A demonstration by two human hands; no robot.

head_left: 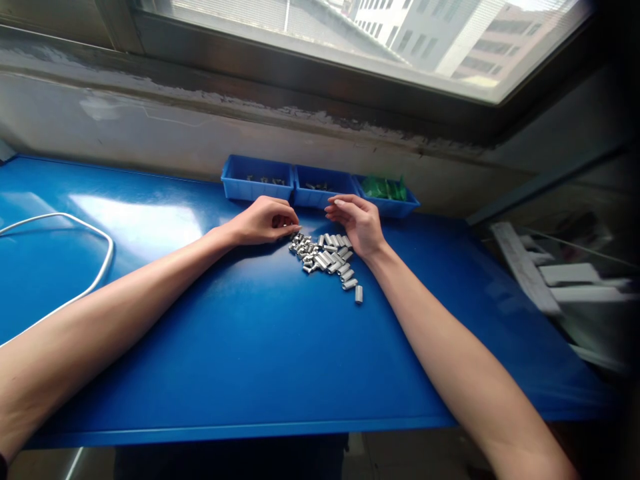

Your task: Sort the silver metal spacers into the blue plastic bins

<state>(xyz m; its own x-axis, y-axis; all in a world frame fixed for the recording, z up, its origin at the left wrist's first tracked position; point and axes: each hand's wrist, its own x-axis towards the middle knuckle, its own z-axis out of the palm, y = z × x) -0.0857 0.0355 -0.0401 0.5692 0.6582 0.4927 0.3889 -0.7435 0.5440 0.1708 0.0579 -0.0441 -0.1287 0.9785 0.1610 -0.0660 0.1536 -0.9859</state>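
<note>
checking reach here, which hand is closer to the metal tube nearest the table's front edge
Right. The right hand is beyond that metal tube; the left hand is farther off, at the far left edge of the pile of small metal parts.

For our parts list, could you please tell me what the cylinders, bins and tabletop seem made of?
Cylinders: probably metal, satin silver-grey, with bright highlights.
Bins: likely plastic, smooth blue, thin walls.
Tabletop: glossy blue, reflecting window light; painted or laminated, I cannot tell.
</note>
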